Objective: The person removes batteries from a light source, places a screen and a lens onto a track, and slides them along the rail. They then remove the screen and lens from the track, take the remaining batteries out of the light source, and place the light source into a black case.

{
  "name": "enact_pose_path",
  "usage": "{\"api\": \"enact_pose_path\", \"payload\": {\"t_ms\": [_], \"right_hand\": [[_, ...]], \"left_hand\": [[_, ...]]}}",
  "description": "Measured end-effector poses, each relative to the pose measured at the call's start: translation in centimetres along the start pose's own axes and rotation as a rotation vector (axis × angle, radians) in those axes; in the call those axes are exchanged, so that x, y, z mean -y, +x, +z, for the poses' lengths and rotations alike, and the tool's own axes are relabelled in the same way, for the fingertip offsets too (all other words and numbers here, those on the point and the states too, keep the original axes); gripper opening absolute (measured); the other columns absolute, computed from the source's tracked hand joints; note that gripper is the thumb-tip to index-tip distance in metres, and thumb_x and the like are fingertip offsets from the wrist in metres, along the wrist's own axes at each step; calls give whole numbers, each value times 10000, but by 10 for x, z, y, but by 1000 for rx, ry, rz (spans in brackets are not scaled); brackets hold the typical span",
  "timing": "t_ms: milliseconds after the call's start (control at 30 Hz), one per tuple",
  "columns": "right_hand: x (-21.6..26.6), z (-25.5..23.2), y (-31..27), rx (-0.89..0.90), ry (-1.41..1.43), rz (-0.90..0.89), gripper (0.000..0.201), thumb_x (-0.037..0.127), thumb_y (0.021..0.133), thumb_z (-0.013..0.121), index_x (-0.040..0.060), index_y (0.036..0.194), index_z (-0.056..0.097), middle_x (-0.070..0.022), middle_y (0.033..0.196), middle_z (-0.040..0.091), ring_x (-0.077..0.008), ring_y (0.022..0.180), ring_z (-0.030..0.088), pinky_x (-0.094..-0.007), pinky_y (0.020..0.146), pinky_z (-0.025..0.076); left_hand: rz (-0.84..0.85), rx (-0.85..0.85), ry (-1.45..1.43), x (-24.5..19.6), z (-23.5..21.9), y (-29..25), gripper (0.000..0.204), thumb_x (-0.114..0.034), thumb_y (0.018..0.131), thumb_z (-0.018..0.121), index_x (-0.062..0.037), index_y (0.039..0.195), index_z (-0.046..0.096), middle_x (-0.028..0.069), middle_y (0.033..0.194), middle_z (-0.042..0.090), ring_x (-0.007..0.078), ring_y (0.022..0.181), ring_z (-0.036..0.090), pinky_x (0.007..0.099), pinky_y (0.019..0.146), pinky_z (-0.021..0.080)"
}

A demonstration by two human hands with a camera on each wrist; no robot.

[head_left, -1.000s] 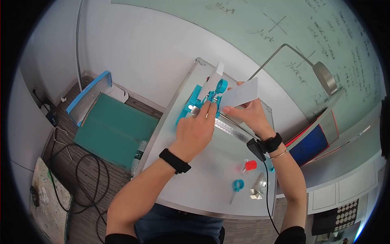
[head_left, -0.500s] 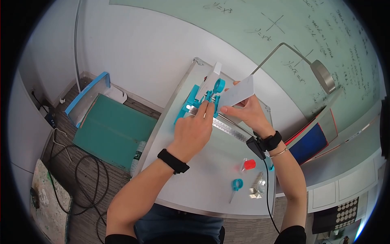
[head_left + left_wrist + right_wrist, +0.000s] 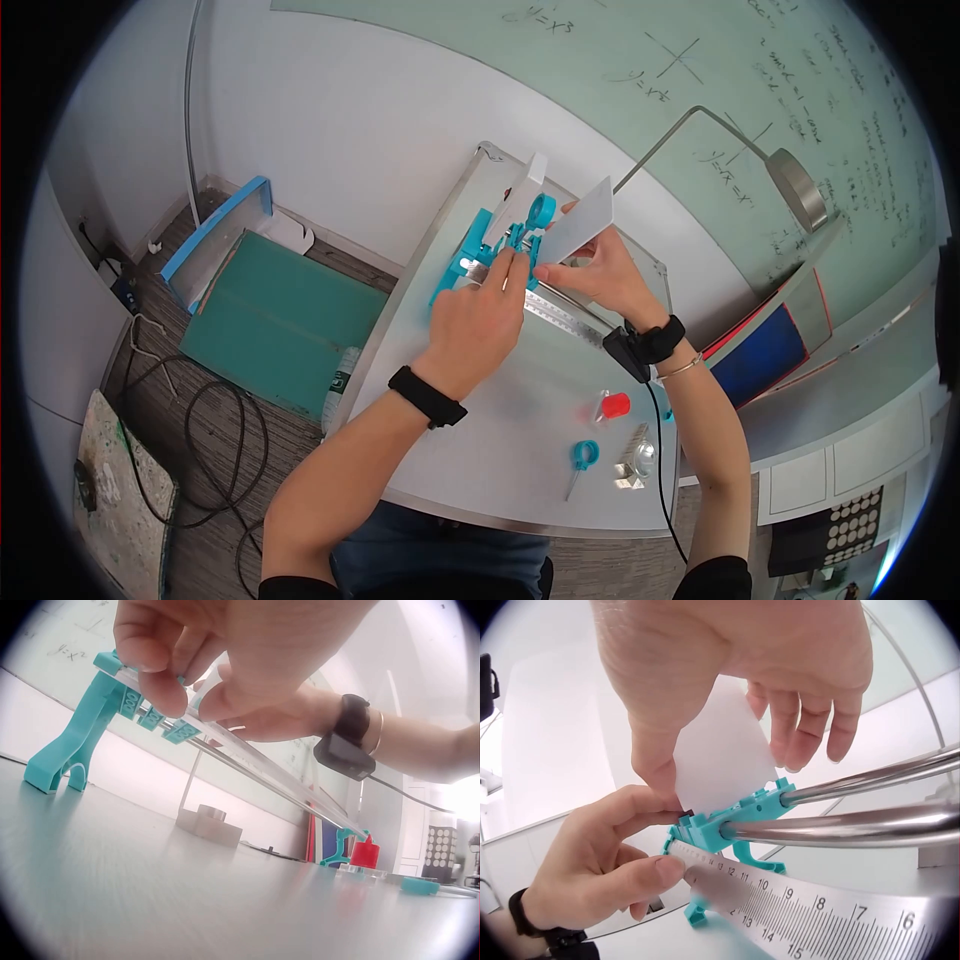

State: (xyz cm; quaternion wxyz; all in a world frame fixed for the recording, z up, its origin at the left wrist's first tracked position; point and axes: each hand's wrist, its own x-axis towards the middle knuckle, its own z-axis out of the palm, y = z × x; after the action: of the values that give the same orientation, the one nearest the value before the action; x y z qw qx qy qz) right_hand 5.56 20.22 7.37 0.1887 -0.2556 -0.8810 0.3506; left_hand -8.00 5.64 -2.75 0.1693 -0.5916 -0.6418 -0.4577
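In the head view my right hand [image 3: 618, 285] holds a blank white card [image 3: 585, 225] tilted between thumb and fingers. The card's lower edge meets a teal plastic slider [image 3: 742, 817] in the right wrist view. This slider sits on two metal rods [image 3: 840, 829] beside a ruler [image 3: 817, 907]. My left hand [image 3: 475, 325] pinches the slider area, its thumb at the ruler's edge and its index finger near the card's foot. A teal ring holder [image 3: 541, 211] stands just beyond the left fingertips. One teal end stand [image 3: 75, 742] supports the rods.
A red piece on a clear base [image 3: 615, 404], a teal ring with a pin [image 3: 586, 456] and a shiny silvery item [image 3: 632, 462] lie at the near right of the table [image 3: 470, 490]. A lamp [image 3: 797, 190] arches over the far side.
The right hand has shifted slightly left and turned the white card, which now appears narrower and closer to upright. The left hand keeps its place at the slider.
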Motion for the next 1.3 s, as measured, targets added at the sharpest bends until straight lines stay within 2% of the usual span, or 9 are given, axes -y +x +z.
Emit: {"api": "enact_pose_path", "payload": {"t_ms": [267, 400, 500, 700, 900, 1033, 1100, 1233, 1300], "right_hand": [[-6, 3, 0, -22, -34, -6, 977, 346, 672, 963, 12, 1397, 398, -123, 1223, 575, -187, 1023, 582, -363, 967, 487], [-39, 14, 3, -7, -16, -47, 966, 339, 657, 960, 9, 1382, 414, -126, 1228, 582, -191, 1015, 582, -360, 935, 499], [-35, 16, 0, -28, -10, -11, 972, 377, 644, 953, 5, 1369, 424, -133, 1213, 596, -210, 1017, 587, -358, 900, 512], [-32, 19, -3, -85, -66, 2, 990, 445, 618, 945, 8, 1348, 438, -167, 1164, 611, -243, 1004, 597, -356, 867, 516], [-22, 17, -6, -101, -119, -13, 976, 414, 604, 949, -3, 1333, 452, -229, 1201, 616, -275, 951, 639, -366, 845, 537], [-19, 14, -8, -80, -144, 29, 994, 410, 594, 951, -6, 1345, 450, -244, 1216, 615, -287, 883, 657, -380, 807, 551], [-23, 10, -10, -70, -150, 25, 1003, 415, 591, 951, -8, 1350, 449, -248, 1215, 616, -285, 861, 658, -382, 794, 553], [-34, 2, -20, -64, -154, 23, 1018, 440, 588, 946, -1, 1357, 446, -256, 1228, 615, -274, 845, 659, -375, 781, 553], [-41, -1, -25, -68, -144, 16, 1019, 445, 587, 945, 4, 1357, 446, -255, 1231, 615, -272, 850, 660, -370, 781, 552]], "left_hand": [[-7, 24, 13, -1, 0, 0, 416, -78, 851, 677, -55, 1257, 593, 70, 1282, 668, 253, 601, 697, 348, 498, 515], [48, -18, -38, -3, -1, 2, 466, -93, 852, 683, -68, 1302, 566, 71, 1327, 649, 272, 682, 714, 361, 534, 530], [59, 74, -61, 0, 2, -1, 503, -108, 858, 686, -64, 1337, 538, 79, 1361, 631, 288, 720, 713, 369, 552, 537], [64, 86, -61, -1, 0, 0, 537, -151, 862, 700, -64, 1361, 519, 101, 1396, 603, 301, 737, 710, 382, 561, 541], [-15, 158, -61, -10, -7, 2, 554, -176, 866, 707, -64, 1371, 509, 98, 1380, 601, 303, 772, 713, 389, 596, 554], [16, 154, -52, -9, -5, 3, 554, -176, 864, 708, -65, 1370, 511, 106, 1349, 614, 292, 814, 716, 382, 616, 561], [51, 112, -57, -7, -5, 5, 539, -176, 857, 717, -43, 1341, 519, 114, 1341, 620, 293, 700, 714, 382, 563, 548], [67, 114, -61, -10, -5, 7, 533, -181, 855, 719, -38, 1331, 526, 120, 1332, 625, 297, 711, 716, 384, 567, 551], [8, 191, -92, -17, -5, 7, 550, -168, 845, 728, -56, 1344, 526, 120, 1280, 650, 302, 840, 717, 383, 632, 567]]}}
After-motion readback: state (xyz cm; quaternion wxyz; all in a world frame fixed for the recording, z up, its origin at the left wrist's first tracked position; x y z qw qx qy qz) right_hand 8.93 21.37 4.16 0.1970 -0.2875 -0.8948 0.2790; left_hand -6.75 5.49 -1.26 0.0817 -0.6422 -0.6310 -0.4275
